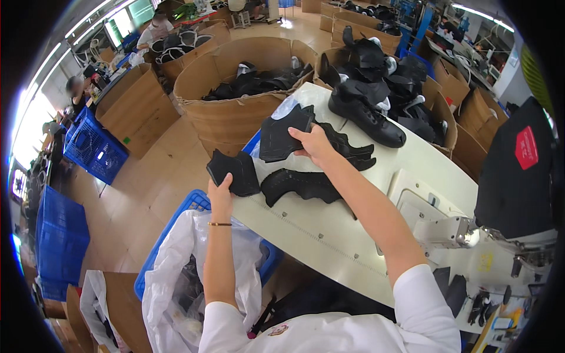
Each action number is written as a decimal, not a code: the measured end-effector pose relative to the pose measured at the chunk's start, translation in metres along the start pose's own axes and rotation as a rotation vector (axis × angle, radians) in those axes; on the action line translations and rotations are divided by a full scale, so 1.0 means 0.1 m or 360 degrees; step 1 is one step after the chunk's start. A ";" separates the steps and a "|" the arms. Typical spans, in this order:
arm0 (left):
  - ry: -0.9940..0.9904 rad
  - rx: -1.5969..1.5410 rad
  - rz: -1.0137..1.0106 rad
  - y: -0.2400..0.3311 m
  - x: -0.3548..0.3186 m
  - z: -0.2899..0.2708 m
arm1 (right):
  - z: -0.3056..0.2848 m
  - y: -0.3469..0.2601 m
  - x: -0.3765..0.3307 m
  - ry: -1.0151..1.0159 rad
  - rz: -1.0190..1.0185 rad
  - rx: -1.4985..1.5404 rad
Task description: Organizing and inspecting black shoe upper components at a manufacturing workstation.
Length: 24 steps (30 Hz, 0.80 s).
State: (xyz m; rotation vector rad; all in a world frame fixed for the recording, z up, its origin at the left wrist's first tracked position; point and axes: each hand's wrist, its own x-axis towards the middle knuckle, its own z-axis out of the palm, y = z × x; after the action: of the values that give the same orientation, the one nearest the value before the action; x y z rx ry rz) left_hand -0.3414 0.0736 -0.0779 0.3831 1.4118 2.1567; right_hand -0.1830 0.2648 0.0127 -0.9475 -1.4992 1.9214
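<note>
My left hand (pixel 222 191) is closed on a black shoe upper piece (pixel 238 170), held just off the table's left edge. Gripped between thumb and fingers, a stack of larger black shoe upper pieces (pixel 282 136) is in my right hand (pixel 312 144), over the far left end of the table. Curved black cut pieces with wavy edges (pixel 303 186) lie on the white table (pixel 306 226) below my right forearm, and more of them (pixel 347 147) lie beyond it. A finished-looking black shoe (pixel 365 115) stands farther right.
Large cardboard bins (pixel 229 117) of black shoe parts stand beyond the table. A sewing machine (pixel 447 232) is at the right. Below my left arm sits a blue basket (pixel 168 235) lined with a white plastic bag (pixel 170 270). Blue crates (pixel 97 150) and seated people are farther left.
</note>
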 end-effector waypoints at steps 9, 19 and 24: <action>0.0366 0.0844 0.0479 -0.16 -0.12 0.18 | 0.00 0.49 0.39 0.0137 0.0104 -0.0848; 0.0415 0.1570 0.0461 -0.33 -0.54 0.46 | -0.28 0.53 -0.09 0.0075 0.0005 -0.0869; 0.0511 0.2015 0.0775 -0.36 -0.56 0.53 | -0.38 0.55 -0.13 0.0266 -0.0353 -0.1701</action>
State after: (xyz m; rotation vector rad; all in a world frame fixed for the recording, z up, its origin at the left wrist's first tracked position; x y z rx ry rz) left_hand -0.2590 0.0935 -0.0856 0.9038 3.0094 1.3359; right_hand -0.1442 0.2645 -0.0435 -1.2206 -2.4182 0.7640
